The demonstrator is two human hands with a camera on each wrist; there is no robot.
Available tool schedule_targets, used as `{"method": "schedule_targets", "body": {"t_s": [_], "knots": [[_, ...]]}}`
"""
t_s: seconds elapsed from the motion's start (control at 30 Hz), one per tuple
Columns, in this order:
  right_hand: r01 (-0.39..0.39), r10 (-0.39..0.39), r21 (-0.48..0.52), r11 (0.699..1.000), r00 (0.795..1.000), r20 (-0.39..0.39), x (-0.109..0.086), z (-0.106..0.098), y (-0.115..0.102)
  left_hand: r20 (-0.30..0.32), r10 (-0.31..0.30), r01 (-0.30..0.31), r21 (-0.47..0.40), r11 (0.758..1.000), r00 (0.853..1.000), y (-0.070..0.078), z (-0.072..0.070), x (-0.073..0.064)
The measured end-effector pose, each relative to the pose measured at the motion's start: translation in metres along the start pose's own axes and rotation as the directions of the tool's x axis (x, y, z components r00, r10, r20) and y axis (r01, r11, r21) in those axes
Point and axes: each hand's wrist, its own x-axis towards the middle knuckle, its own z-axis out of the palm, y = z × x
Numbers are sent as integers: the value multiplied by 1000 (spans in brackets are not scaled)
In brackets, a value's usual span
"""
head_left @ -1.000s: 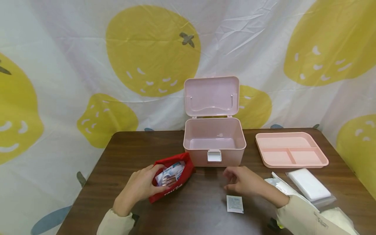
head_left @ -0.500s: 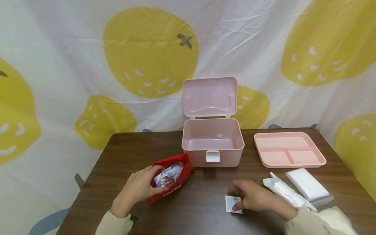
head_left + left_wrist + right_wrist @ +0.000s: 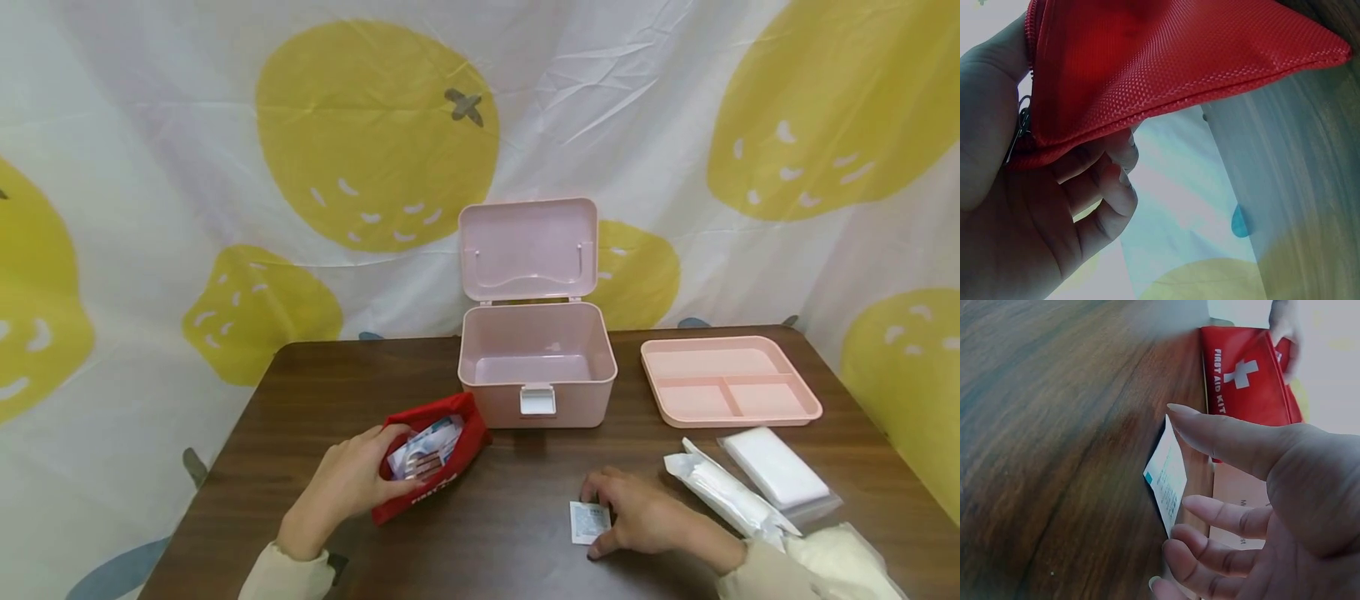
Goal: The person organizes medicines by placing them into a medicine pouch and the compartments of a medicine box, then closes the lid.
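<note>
Right grip (image 3: 641, 512): low at the table (image 3: 510, 542), thumb and fingers spread, straddling the small white sachet (image 3: 590, 523). Thumb on the near side, index on the far side. The right wrist view shows thumb tip and fingertips right at its edges; can't tell if they touch. No pinch visible.

Key relation: sachet lies just left of the right palm, in the gap between thumb and index. Printed face up, about square, so no long axis to speak of. Right is clearly the nearer hand; left is well apart.

Left grip (image 3: 348, 475): thumb and fingers hold the left end of the red pouch (image 3: 471, 442), thumb on the near rim, fingers on the far one. Pouch mouth gapes, small packets (image 3: 435, 440) inside. It sits left of the sachet and a bit farther out.

Beyond: pink box (image 3: 573, 408), lid up, just beside the pouch's right end; contact unclear. Divided tray (image 3: 712, 360) right of the box. Rolled packet (image 3: 723, 492) and white block pack (image 3: 776, 467) right of the right grip.
</note>
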Motion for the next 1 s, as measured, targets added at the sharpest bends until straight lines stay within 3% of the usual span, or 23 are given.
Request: {"method": "schedule_targets", "body": {"t_s": [0.5,0.8,1.0], "knots": [[21,-22,-44,999,999,-38,2,7,5,8,-12,12,-4,1000,1000,0,-1,0],[27,-26,35,999,999,-19,3,8,7,8,-14,14,5,1000,1000,0,-1,0],[-13,10,123,992,1000,27,2,5,9,9,-19,19,9,1000,1000,1,-1,0]]}}
